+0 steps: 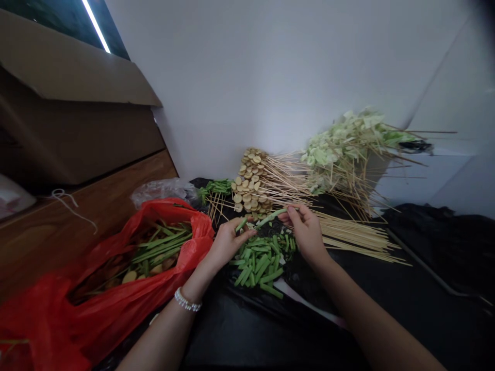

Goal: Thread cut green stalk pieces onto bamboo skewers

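Observation:
Both hands are raised over a pile of cut green bean pieces [260, 263] on black plastic. My left hand [228, 239], with a beaded bracelet [187, 300] at the wrist, pinches a short green bean piece [242, 223]. A longer, paler green bean piece [271, 218] is held at its right end by the closed fingers of my right hand [305, 229]; its left end lies close to my left fingertips. Just beyond the hands are skewered round potato slices [249, 183]. Bare bamboo skewers [356, 237] lie to the right of my right hand.
An open red plastic bag [199, 242] at the left holds long green beans and potatoes. Behind it are a clear plastic bag [164, 190] and skewered green beans [218, 188]. Skewered cabbage leaves [344, 139] are heaped at the back right. A cardboard box [77, 123] stands at the upper left.

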Demonstrator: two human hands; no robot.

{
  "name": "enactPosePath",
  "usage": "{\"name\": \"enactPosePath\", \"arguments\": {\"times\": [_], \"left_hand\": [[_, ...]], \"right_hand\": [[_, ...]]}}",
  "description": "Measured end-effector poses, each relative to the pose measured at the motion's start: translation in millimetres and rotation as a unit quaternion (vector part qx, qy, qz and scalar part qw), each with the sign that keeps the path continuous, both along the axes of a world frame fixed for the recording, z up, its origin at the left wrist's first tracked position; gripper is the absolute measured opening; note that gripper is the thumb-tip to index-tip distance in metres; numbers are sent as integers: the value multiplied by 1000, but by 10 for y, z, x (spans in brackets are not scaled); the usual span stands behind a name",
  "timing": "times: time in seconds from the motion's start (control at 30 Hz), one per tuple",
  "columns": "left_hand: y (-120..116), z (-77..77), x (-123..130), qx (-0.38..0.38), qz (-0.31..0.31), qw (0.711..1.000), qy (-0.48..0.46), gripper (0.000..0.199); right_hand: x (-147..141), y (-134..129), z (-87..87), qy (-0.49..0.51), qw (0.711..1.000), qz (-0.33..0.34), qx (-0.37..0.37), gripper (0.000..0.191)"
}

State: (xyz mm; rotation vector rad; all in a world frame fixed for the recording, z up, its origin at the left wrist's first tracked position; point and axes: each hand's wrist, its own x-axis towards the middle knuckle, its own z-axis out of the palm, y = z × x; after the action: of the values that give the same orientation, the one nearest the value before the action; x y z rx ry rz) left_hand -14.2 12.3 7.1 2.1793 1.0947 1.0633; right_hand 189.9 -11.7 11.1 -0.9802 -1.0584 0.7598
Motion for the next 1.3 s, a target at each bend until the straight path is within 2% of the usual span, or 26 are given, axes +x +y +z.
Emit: {"name": "enactPosePath", "arguments": {"times": [0.13, 0.2, 0.23, 0.27, 0.3, 0.33, 0.37, 0.4, 0.47, 0.57, 0.7, 0.83, 0.93, 1.03, 1.13, 1.3], "left_hand": [[-2, -14, 3, 9, -31, 999, 32, 25], [3, -21, -1, 13, -21, 999, 32, 24], [5, -23, -2, 19, -10, 999, 33, 24], [6, -22, -3, 27, 1, 999, 35, 23], [4, -19, -1, 37, 8, 998, 41, 23], [-2, -14, 3, 48, 12, 998, 46, 23], [-11, -7, 9, 58, 13, 997, 51, 22], [-22, 1, 18, 68, 11, 996, 53, 21], [-46, 15, 37, 79, 0, 996, 52, 19], [-66, 18, 54, 78, -14, 996, 39, 15], [-49, 7, 38, 37, -17, 999, 15, 16], [-53, 46, 26, -2, -65, 998, 9, 19], [-79, 81, 27, 1, -81, 997, 20, 20], [-95, 82, 23, 14, -68, 997, 22, 16], [-104, 79, 19, 3, -53, 999, 2, 13], [-141, 153, 34, -67, -64, 994, -63, 11]], "right_hand": [[-7, -1, -2, 4, 1000, 26, -4, 27], [8, -19, 5, -59, 998, -9, 12, 25], [17, -36, 13, -117, 991, -51, 35, 23], [24, -58, 21, -189, 974, -106, 66, 22], [25, -84, 29, -267, 945, -162, 99, 23], [19, -112, 33, -345, 906, -208, 133, 25], [3, -140, 32, -414, 867, -227, 160, 27], [-22, -164, 24, -476, 832, -220, 182, 30], [-87, -198, -15, -574, 771, -158, 224, 32], [-173, -214, -92, -647, 719, -99, 234, 28], [-185, -219, -120, -666, 706, -98, 221, 24], [-147, -233, -65, -669, 701, -104, 222, 23], [-142, -246, -36, -686, 684, -108, 226, 22], [-158, -262, -37, -694, 671, -106, 238, 22], [-170, -272, -54, -684, 675, -100, 258, 25], [-166, -270, -113, -649, 698, -89, 290, 27]]}}
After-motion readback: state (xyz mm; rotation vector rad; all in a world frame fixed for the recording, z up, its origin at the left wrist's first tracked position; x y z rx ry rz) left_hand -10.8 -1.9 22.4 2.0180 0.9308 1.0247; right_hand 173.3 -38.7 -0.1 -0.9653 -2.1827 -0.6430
